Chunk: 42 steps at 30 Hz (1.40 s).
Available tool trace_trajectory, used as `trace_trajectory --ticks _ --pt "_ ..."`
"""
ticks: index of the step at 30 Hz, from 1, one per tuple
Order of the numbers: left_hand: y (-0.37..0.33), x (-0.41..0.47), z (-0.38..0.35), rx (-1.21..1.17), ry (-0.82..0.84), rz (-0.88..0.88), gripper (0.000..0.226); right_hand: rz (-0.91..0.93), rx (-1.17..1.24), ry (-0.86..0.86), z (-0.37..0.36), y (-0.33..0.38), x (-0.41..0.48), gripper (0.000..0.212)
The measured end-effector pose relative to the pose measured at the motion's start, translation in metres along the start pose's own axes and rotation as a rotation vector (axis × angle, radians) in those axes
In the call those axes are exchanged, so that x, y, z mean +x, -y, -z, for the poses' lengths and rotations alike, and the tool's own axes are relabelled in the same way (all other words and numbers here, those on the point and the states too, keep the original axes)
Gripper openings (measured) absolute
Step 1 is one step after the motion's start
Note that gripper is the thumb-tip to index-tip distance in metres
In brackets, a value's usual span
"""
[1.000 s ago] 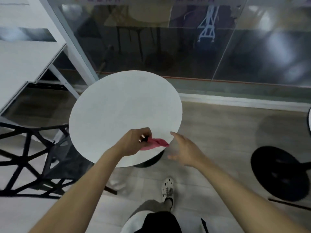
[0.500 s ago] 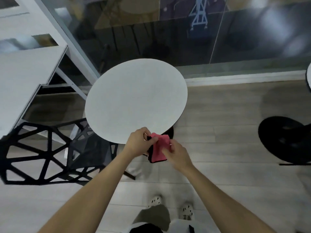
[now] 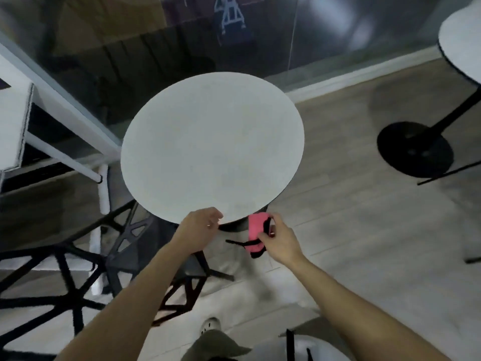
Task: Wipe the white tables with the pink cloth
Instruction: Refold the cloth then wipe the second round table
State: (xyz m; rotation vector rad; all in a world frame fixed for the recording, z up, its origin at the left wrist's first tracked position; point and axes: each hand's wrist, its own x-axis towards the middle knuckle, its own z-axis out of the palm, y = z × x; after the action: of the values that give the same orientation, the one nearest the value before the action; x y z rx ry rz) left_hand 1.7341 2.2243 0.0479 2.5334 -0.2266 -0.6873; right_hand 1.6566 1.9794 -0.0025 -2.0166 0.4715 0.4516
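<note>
We hold the cloth (image 3: 256,231) in our right hand (image 3: 280,241) - fingers and thumb pinch its right side, and the pink fabric hangs folded with a dark trim and a thin black strip trailing off to the left. It is off the table (image 3: 212,147), in the air just outside the near-right edge of the round white top and above the floor (image 3: 338,204).

Our left hand (image 3: 200,230) sits at the top's near edge with the fingers loosely curled and nothing in them; a ring shows on one finger. We cannot tell whether the fingertips touch the rim.

The only marking we see is a blue-and-white shape in the glass wall (image 3: 156,35) beyond the far edge, too blurred to read.

For edges and room: the far edge lies near the glass wall and its white sill. Off the left edge a white desk (image 3: 13,121) stands with its legs close by, and a black lattice chair (image 3: 65,277) crowds the near-left side, partly under the top. To the right the wood floor lies open as far as the black disc base (image 3: 415,149) of a second white table (image 3: 466,43), whose top shows at the upper right corner - well apart from ours. Below us, between our forearms, a white shoe (image 3: 210,325) stands on the floor.
</note>
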Motion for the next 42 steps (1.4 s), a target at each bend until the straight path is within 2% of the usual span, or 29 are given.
trace_trajectory --ticks 4,7,10,13,17,20,24,27,30,33,36,37,40,42 --pt "0.074 0.018 0.001 0.286 0.083 -0.175 0.048 -0.225 0.166 -0.174 -0.072 -0.012 -0.018 0.036" --pt "0.097 0.03 0.001 0.477 0.162 -0.262 0.078 -0.32 0.273 -0.238 -0.109 -0.009 -0.04 0.033" --pt "0.104 0.046 0.003 0.642 0.165 -0.297 0.096 -0.391 0.451 -0.317 -0.135 -0.003 -0.061 0.044" --pt "0.107 0.061 0.005 0.764 0.182 -0.318 0.105 -0.469 0.568 -0.405 -0.152 0.008 -0.07 0.058" --pt "0.105 0.07 0.019 0.811 0.241 -0.356 0.109 -0.542 0.504 -0.417 -0.166 0.013 -0.061 0.062" --pt "0.093 0.073 0.033 0.883 0.281 -0.385 0.113 -0.59 0.369 -0.335 -0.179 0.002 -0.047 0.042" --pt "0.078 0.074 0.043 0.998 0.268 -0.434 0.115 -0.53 0.432 -0.394 -0.193 -0.006 -0.037 0.031" --pt "0.081 0.078 0.044 1.051 0.221 -0.505 0.107 -0.415 0.594 -0.517 -0.197 0.001 -0.024 0.015" --pt "0.091 0.09 0.046 1.118 0.207 -0.573 0.11 -0.279 0.77 -0.589 -0.208 0.02 0.001 0.008" --pt "0.095 0.103 0.049 1.042 0.219 -0.607 0.125 -0.21 0.915 -0.64 -0.227 0.045 0.025 0.018" --pt "0.088 0.111 0.051 1.034 0.312 -0.593 0.141 -0.211 0.979 -0.765 -0.235 0.053 0.042 0.035" --pt "0.086 0.112 0.051 1.046 0.336 -0.599 0.142 -0.21 0.979 -0.815 -0.235 0.052 0.046 0.035" --pt "0.083 0.115 0.048 1.078 0.325 -0.656 0.141 -0.168 1.088 -0.929 -0.232 0.044 0.049 0.016" --pt "0.082 0.116 0.049 1.106 0.337 -0.675 0.14 -0.166 1.177 -0.955 -0.237 0.043 0.049 0.024"
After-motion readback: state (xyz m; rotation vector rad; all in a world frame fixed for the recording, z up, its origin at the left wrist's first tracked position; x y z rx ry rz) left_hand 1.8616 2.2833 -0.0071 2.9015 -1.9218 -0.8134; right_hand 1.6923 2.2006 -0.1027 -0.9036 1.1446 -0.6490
